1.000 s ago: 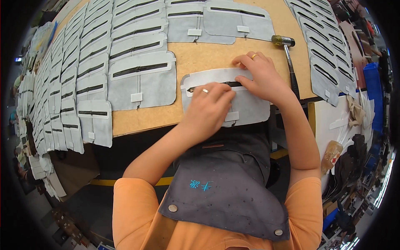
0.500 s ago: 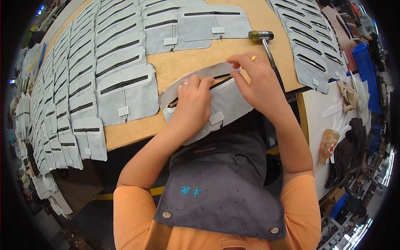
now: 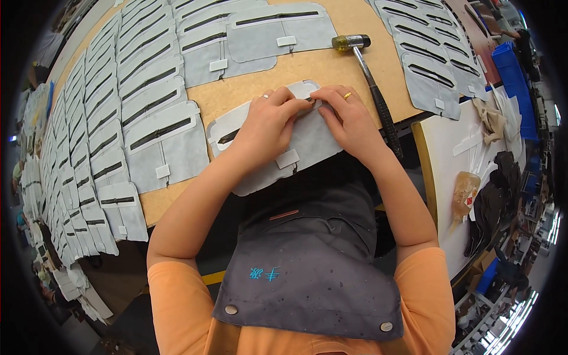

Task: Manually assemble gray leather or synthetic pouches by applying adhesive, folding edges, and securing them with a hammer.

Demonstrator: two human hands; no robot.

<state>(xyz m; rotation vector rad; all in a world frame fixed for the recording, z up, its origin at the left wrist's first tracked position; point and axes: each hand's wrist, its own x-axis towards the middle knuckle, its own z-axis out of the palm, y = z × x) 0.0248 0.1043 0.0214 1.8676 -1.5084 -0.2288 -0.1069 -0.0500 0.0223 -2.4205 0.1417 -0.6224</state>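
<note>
In the middle of the frame, I see my left hand point(image 3: 267, 127) and right hand point(image 3: 350, 120) pressing a grey leather panel point(image 3: 307, 148) flat on the surface point(image 3: 254, 86). The fingers of both hands pinch its top edge. A hammer point(image 3: 370, 71) lies just right of my right hand.

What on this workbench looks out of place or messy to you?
Little stands out. The grey fabric panels with dark slots lie in neat overlapping rows. Only the grey panel under the left hand and right hand sits askew, hanging over the edge of the brown wooden table, beside a black-handled hammer.
</note>
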